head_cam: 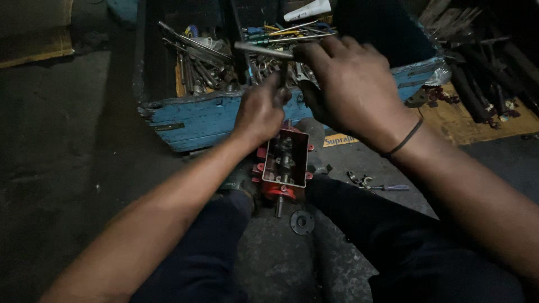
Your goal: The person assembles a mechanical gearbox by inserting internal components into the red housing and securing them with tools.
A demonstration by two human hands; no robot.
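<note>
The right hand point(351, 84) is wrapping its fingers around the crossbar of a metal T-handle wrench point(264, 50), while the left hand point(259, 112) is pinching its shaft. The wrench is standing upright above an open red gearbox point(285, 163) lying on the floor, gears showing.

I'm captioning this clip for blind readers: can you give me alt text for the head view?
Two bare hands, left hand and right hand, grip a T-handle metal tool above an opened red gearbox on a dark floor. Behind stands a blue wooden toolbox full of wrenches, with a small screwdriver lying at right.

yellow label point(340, 139) on floor, below blue toolbox point(196, 118)
</note>
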